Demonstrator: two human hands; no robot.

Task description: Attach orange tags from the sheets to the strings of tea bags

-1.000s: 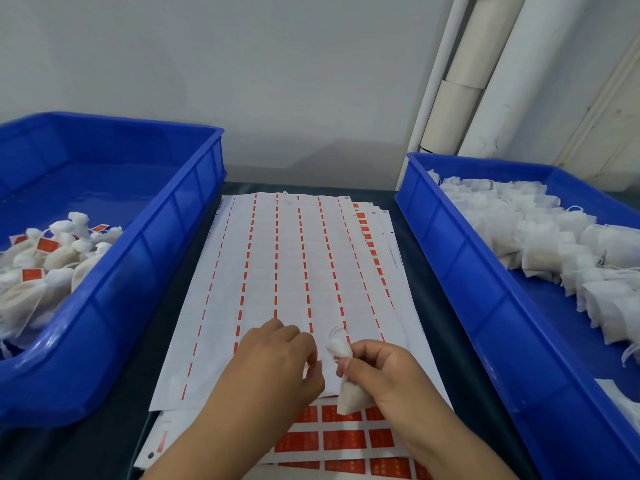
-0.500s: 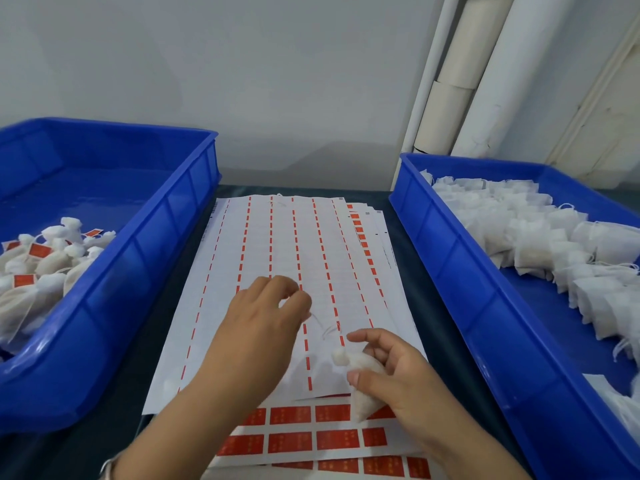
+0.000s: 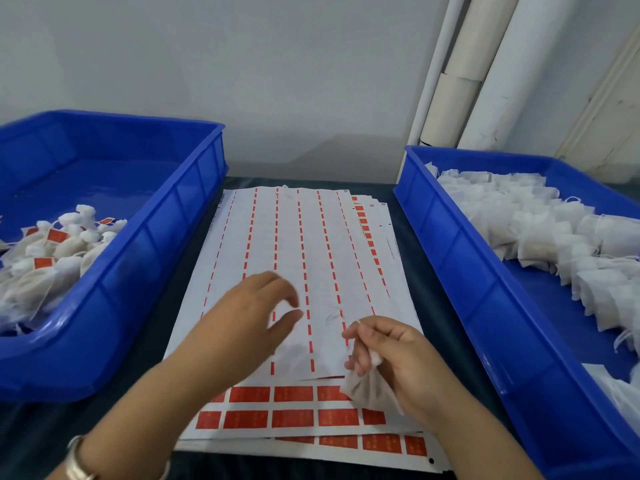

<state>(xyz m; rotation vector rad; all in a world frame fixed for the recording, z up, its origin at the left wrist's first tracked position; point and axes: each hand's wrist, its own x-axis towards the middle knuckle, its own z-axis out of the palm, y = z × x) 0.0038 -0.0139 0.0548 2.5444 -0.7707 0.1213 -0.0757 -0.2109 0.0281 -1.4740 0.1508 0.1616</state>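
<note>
Tagged tea bags [image 3: 45,261] are held in the left blue tray [image 3: 145,271]. Left hand [image 3: 249,320] is blurred above the sheets [image 3: 311,271], fingers loosely apart, nothing gripped. Orange tags [image 3: 292,418] carry unreadable print. A tea bag [image 3: 369,389] is pinched in the right hand [image 3: 398,362]. Untagged bags [image 3: 540,223] fill the right tray [image 3: 460,282].

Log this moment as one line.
right hand: holds tea bag | left hand: open over top sheet | tag: not yet attached
</note>
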